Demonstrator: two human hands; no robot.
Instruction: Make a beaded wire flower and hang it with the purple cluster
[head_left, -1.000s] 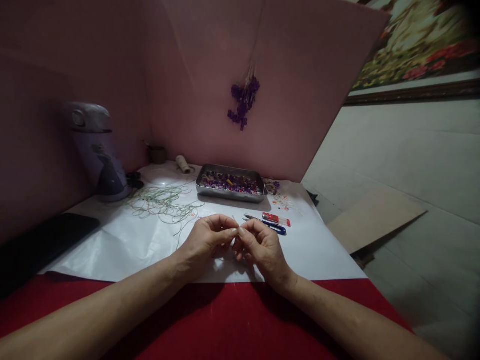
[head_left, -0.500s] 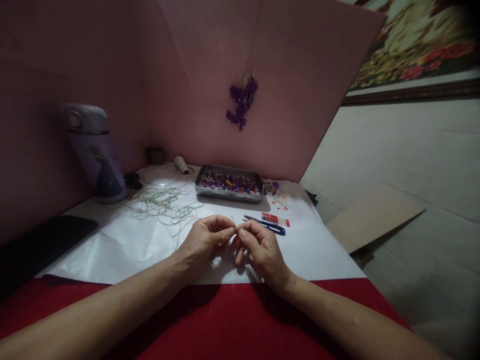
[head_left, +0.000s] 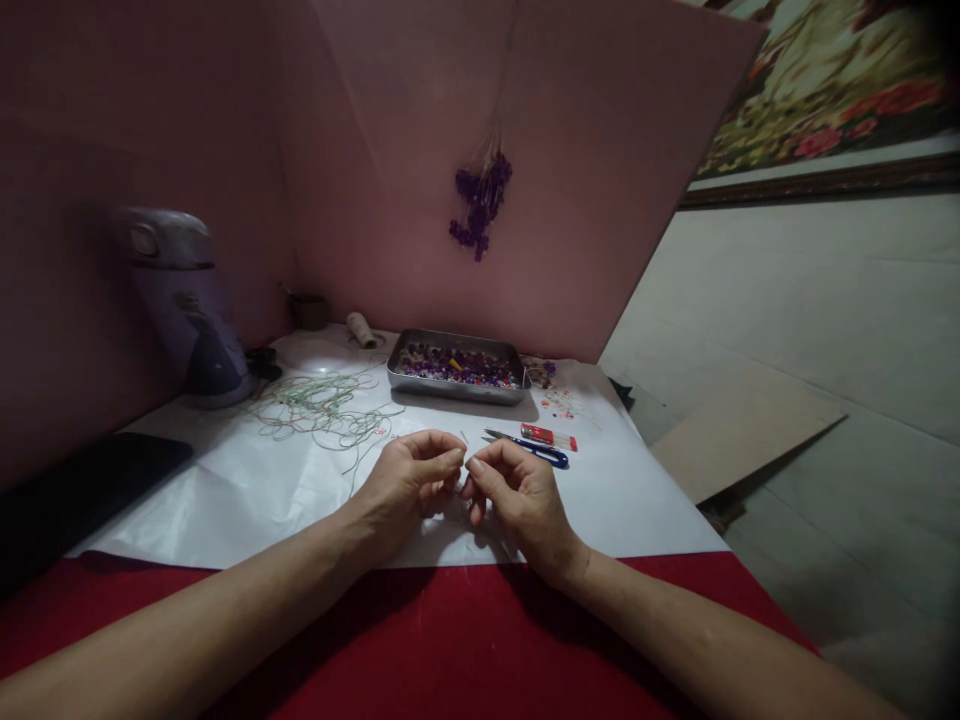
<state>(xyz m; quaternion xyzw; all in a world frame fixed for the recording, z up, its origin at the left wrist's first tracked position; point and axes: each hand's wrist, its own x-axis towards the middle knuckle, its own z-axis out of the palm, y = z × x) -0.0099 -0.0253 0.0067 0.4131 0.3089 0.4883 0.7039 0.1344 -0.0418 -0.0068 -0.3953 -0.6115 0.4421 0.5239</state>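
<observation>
Take the fingertips as the clock's centre, with twelve o'clock pointing away from the person. At nine o'clock lies a flat black slab [head_left: 112, 485]. At ten stands a purple flask [head_left: 199, 320], with a tangle of pale green cord [head_left: 319, 397] nearer in, spread on a white sheet [head_left: 262, 510]. A spool of pale thread [head_left: 361, 330] lies on its side at eleven.

At the centre, the left hand [head_left: 405, 478] has thumb and forefinger closed in a pinch. Anything between them is too small to make out. A thin sliver [head_left: 463, 437] shows just beyond the fingertips, at twelve; I cannot tell whether it is held or lies on the sheet. Farther off at twelve sits a metal tray [head_left: 457, 390] of mostly purple beads [head_left: 427, 360].

The right hand [head_left: 525, 500] meets the left almost tip to tip, also pinching, its contents equally unclear. Between two and three o'clock lie blue-handled thread snips [head_left: 551, 457], untouched, beside a red-topped packet [head_left: 540, 434].

The step in hand looks like fine fingertip work, perhaps on thread or a bead. The next move seems to call for a light, steady pinch and close alignment of both fingertips.
</observation>
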